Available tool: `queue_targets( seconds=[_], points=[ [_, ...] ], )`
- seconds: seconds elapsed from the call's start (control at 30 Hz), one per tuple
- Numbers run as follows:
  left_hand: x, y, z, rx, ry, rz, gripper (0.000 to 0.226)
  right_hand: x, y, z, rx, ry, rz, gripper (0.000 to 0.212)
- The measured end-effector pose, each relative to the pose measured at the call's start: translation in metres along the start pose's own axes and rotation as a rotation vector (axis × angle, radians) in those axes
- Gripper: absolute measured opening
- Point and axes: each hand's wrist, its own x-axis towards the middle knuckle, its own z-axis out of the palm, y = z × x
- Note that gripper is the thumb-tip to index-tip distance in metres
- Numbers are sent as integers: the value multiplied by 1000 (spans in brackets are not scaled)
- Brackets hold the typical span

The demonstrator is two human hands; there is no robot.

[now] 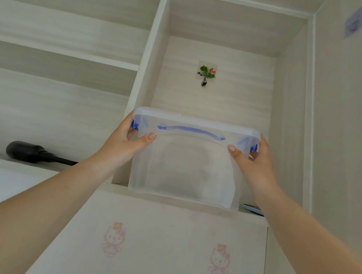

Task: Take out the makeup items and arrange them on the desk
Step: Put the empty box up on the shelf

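Translucent plastic storage box (186, 161) with blue handle and side clips sits on the high shelf ledge (115, 188), straight ahead and above you; its long axis runs left to right. Your left hand (127, 139) grips its left end and your right hand (253, 159) its right end, thumbs on the front; both equally near; contents can't be made out.

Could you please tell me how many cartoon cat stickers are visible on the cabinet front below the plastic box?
2. One cat sticker sits on the left of the cabinet panel, the other cat sticker on its right, both below the plastic box. The forearms may hide others.
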Motion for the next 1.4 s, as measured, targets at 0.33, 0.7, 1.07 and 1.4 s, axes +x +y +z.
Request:
queue_targets(
  seconds=[0.33, 0.7, 1.07, 1.4],
  points=[
    [1, -46, 27, 143, 230, -70, 56, 15, 47, 29, -19, -53, 60, 75],
    [-4, -61, 33, 220, 208, -228, 32, 13, 77, 47, -4, -67, 58, 82],
    [-13, -57, 32, 141, 225, -213, 32, 3, 75, 49, 4, -11, -4, 81],
    [-89, -32, 28, -45, 258, -156, 63, -70, 56, 47, -30, 5, -164, 68]
  ],
)
